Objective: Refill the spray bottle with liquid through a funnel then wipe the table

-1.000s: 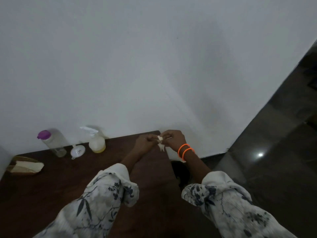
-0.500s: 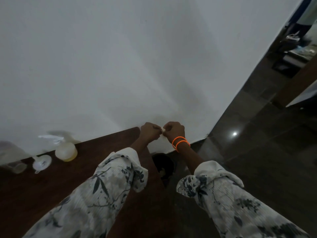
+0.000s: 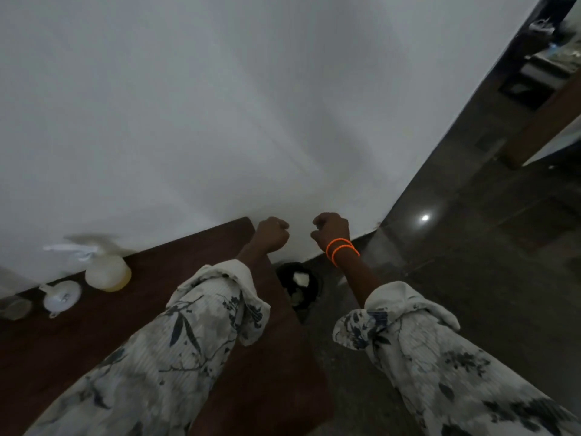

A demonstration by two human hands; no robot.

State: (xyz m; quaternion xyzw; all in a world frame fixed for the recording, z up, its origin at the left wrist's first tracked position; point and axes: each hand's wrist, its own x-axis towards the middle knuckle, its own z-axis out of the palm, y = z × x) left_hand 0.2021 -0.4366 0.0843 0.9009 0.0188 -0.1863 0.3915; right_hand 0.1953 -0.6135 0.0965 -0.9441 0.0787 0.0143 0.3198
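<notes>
I see my left hand (image 3: 271, 235) and right hand (image 3: 331, 231) both curled into fists, apart, holding nothing visible; spray bottle (image 3: 105, 268) and funnel (image 3: 61, 296) stand on the table (image 3: 94, 335), well left of them

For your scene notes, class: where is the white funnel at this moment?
In the head view, the white funnel lies at the left on the brown table, near the wall, just left of the spray bottle.

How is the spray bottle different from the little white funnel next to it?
The spray bottle stands upright and taller; the funnel sits low on the table. The bottle is round-bodied and holds yellowish liquid; the funnel looks flat and all white. Both stand near the wall, untouched by either hand.
</notes>
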